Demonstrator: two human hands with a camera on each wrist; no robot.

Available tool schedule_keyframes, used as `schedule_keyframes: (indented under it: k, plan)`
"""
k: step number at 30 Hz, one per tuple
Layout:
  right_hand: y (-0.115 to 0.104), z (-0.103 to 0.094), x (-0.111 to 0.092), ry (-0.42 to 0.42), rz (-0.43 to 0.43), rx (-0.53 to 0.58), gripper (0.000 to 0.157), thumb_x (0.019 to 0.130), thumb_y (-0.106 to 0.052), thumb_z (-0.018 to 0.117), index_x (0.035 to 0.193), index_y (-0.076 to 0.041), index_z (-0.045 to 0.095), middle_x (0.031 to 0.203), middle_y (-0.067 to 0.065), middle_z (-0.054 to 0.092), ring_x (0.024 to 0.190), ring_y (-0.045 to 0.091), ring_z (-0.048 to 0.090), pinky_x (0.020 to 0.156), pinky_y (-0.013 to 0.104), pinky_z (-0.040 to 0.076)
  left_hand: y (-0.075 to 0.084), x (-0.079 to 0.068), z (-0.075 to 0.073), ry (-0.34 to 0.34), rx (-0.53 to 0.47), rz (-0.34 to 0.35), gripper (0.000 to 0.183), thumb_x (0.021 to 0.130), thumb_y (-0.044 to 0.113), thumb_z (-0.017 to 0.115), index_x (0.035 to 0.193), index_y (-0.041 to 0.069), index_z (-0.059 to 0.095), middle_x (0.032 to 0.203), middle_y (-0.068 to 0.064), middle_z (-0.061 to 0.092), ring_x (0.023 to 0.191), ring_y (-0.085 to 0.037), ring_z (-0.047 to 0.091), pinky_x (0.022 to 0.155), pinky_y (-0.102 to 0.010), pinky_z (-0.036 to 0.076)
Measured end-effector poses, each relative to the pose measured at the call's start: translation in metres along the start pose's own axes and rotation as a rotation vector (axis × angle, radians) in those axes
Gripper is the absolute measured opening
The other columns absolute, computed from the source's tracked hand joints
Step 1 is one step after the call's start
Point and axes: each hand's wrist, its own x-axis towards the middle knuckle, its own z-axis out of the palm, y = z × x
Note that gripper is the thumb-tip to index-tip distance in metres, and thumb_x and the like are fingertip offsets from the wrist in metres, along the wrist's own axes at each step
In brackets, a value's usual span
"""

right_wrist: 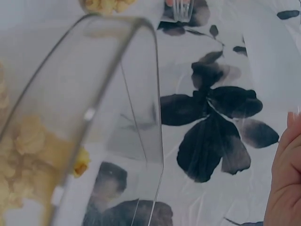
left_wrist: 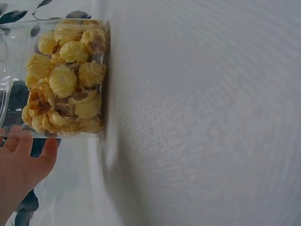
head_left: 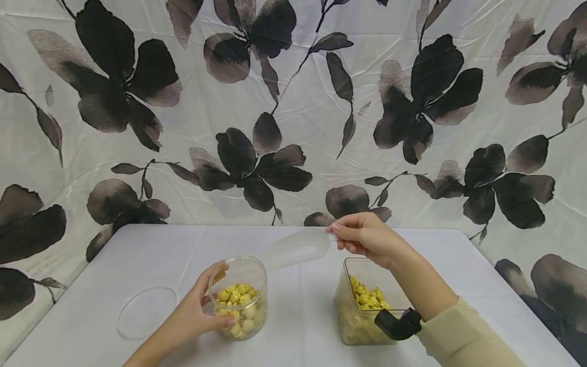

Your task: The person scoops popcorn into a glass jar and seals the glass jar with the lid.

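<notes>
My left hand (head_left: pixel 202 312) holds a round clear jar (head_left: pixel 263 285) on the table, fingers behind it and thumb across the front. Yellow popcorn (head_left: pixel 243 300) fills the jar roughly halfway up, and the left wrist view shows the rounded popcorn (left_wrist: pixel 63 80) through its side. A translucent white scoop (head_left: pixel 298 248) is pinched by its handle in my right hand (head_left: pixel 367 237). The scoop's bowl points left, its front end near the jar's rim, and no popcorn shows in it. Below my right hand stands a clear square container (head_left: pixel 340 293) with more popcorn (head_left: pixel 367 298).
A clear round lid (head_left: pixel 147 312) lies on the white tabletop (head_left: pixel 300 316) left of the jar. Behind the table hangs a white cloth (head_left: pixel 330 173) with dark flowers. A black wrist mount (head_left: pixel 398 324) on the right forearm overlaps the square container's corner.
</notes>
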Motion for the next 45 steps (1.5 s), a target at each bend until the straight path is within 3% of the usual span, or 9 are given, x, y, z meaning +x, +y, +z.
schedule_keyframes:
  k: [20,24,29,31,38,45]
  plan:
    - [0.01,-0.043,-0.022,-0.091,-0.029,0.042,0.017,0.095,-0.008,0.053,0.092,-0.011,0.069,0.067,-0.001,0.06,0.05,0.003,0.043,0.045,0.011,0.033,0.003,-0.001,-0.007,-0.015,0.003,0.034,0.104,0.068,0.014,0.083,0.147,0.012,0.017,0.148,-0.022,0.025,0.134,-0.041,0.022,0.096,-0.063,0.033]
    - [0.013,-0.05,-0.027,-0.114,-0.056,0.062,0.018,0.095,-0.008,0.052,0.093,-0.011,0.07,0.068,-0.001,0.06,0.051,0.002,0.044,0.046,0.01,0.035,0.005,-0.002,-0.008,0.015,0.026,0.05,0.102,0.068,0.015,0.084,0.147,0.013,0.019,0.149,-0.018,0.027,0.134,-0.033,0.025,0.097,-0.049,0.04]
    - [0.017,-0.059,-0.033,-0.11,-0.056,0.061,0.017,0.095,-0.009,0.052,0.095,-0.01,0.069,0.069,-0.001,0.06,0.052,0.002,0.044,0.046,0.011,0.034,0.01,-0.003,-0.01,0.065,0.047,0.122,0.1,0.066,0.014,0.085,0.146,0.014,0.024,0.146,-0.014,0.034,0.127,0.0,0.031,0.091,-0.021,0.042]
    - [0.018,-0.063,-0.036,-0.107,-0.049,0.059,0.017,0.096,-0.009,0.051,0.096,-0.009,0.069,0.07,-0.001,0.06,0.052,0.002,0.045,0.046,0.011,0.035,0.012,-0.004,-0.011,0.076,0.054,0.139,0.1,0.066,0.015,0.085,0.146,0.016,0.025,0.145,-0.012,0.036,0.123,0.008,0.031,0.09,-0.018,0.04]
    - [0.023,-0.078,-0.043,-0.094,-0.045,0.083,0.02,0.096,-0.008,0.05,0.096,-0.011,0.07,0.072,-0.001,0.061,0.053,0.002,0.046,0.047,0.011,0.038,0.025,-0.004,-0.015,0.107,0.058,0.128,0.1,0.066,0.018,0.085,0.145,0.024,0.026,0.145,-0.005,0.035,0.124,0.009,0.029,0.091,-0.011,0.035]
    - [0.026,-0.095,-0.052,-0.103,-0.047,0.105,0.021,0.096,-0.006,0.05,0.097,-0.011,0.07,0.073,-0.002,0.062,0.054,0.001,0.048,0.049,0.01,0.041,0.043,-0.003,-0.012,0.159,0.092,0.151,0.101,0.063,0.02,0.087,0.144,0.029,0.027,0.144,0.0,0.036,0.127,0.002,0.03,0.092,-0.01,0.034]
